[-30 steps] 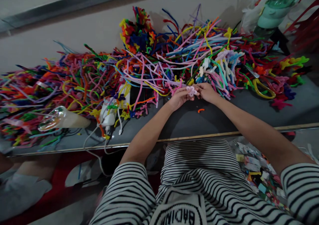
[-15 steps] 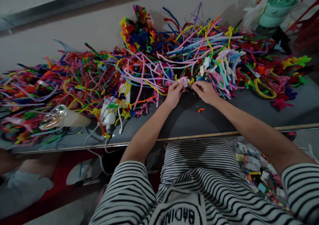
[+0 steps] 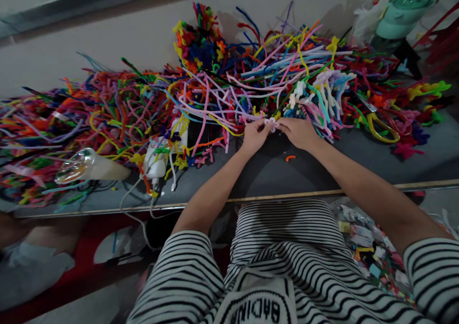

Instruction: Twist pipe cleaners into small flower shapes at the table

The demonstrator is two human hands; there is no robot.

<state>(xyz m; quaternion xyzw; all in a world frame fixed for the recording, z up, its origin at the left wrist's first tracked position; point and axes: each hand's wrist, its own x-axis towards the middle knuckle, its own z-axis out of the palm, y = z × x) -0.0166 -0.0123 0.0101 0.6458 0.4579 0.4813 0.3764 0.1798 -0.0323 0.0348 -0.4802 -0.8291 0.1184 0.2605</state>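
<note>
Fuzzy sticks (image 3: 118, 99): a big, messy, bright heap on the grey table (image 3: 258, 176).
Cup (image 3: 111, 167): on the table, with a shiny clear top, far from the hands.
White plug box (image 3: 155, 164): near the table's front edge, with a wire coming out.
Left hand (image 3: 255, 135): finger and thumb pinched together on the flower's left side.
Pale pink flower (image 3: 271, 124): between the two hands, a bit lower than half a second ago.
Orange bit (image 3: 290, 158): lies on the table, just below the right hand.
Right hand (image 3: 297, 132): was a little apart; now its curled fingers are back at the flower's right edge. I cannot tell what they pinch.
What that means: both hands seem to be working on the flower again.
Scissors (image 3: 382, 129): yellow handle, well to the right.
</note>
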